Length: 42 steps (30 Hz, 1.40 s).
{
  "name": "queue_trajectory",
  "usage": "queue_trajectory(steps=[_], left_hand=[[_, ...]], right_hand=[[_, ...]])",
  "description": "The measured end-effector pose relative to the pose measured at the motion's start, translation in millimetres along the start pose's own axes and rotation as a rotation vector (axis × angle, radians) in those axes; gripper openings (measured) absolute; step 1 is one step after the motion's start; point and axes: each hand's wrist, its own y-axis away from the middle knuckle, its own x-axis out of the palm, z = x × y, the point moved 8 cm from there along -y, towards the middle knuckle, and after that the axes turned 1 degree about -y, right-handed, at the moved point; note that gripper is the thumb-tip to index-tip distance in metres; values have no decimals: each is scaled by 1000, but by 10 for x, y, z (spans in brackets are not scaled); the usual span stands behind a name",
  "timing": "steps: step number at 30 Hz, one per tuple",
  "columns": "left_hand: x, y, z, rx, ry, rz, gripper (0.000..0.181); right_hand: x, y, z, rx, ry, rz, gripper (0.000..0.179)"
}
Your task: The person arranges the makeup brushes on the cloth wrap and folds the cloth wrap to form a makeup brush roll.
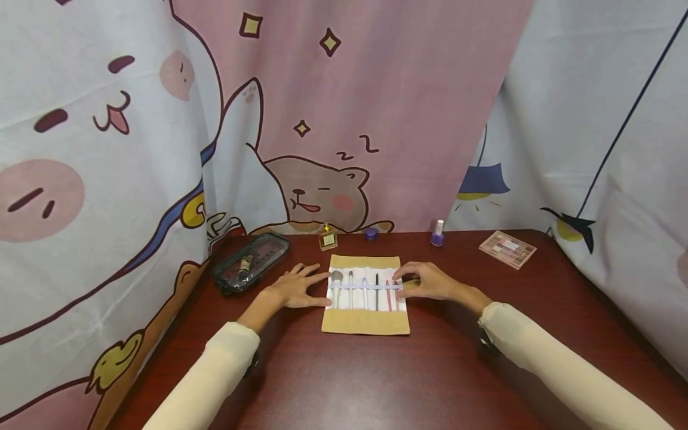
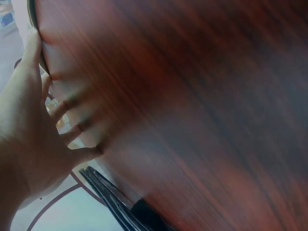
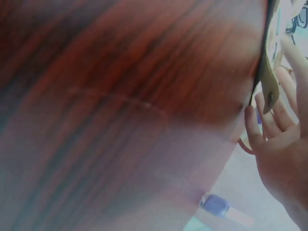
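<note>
A yellow and white makeup brush roll lies unfolded on the table. Across its white middle, a pale elastic band holds several slim tools, among them a brush with a grey head and a dark pencil-like one. My left hand rests at the roll's left edge, fingers spread and thumb touching the fabric. At the right edge my right hand touches the roll with loosely bent fingers. A strap with a snap sticks out there, between the thumb and the other fingers in the right wrist view.
On the dark red wooden table stand a perfume bottle, a small purple jar and purple nail polish at the back. A clear black-edged pouch lies left, an eyeshadow palette right. Printed cloth hangs behind.
</note>
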Motion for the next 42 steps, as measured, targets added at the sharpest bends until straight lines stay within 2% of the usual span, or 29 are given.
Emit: queue_trajectory(steps=[7, 15, 19, 23, 26, 30, 37, 42], left_hand=[[-5, 9, -21, -11, 13, -2, 87], [2, 4, -66, -59, 30, -41, 89], [-10, 41, -133, -69, 43, -61, 88], [-18, 112, -201, -63, 29, -73, 85], [-30, 181, -261, -33, 22, -91, 81], [-59, 275, -382, 44, 20, -128, 73], [-101, 410, -671, 168, -5, -164, 56], [-114, 473, -911, 232, -15, -179, 47]], right_hand=[[8, 37, 165, -50, 18, -22, 36], [152, 147, 394, -109, 120, 14, 28], [165, 201, 416, -144, 151, 15, 22], [92, 236, 385, -155, 135, 5, 19], [3, 250, 315, -120, 149, -8, 21], [-117, 274, 167, -40, 203, -30, 22], [-281, 294, -78, 90, 242, -101, 19], [-326, 216, -229, 155, 252, -134, 11]])
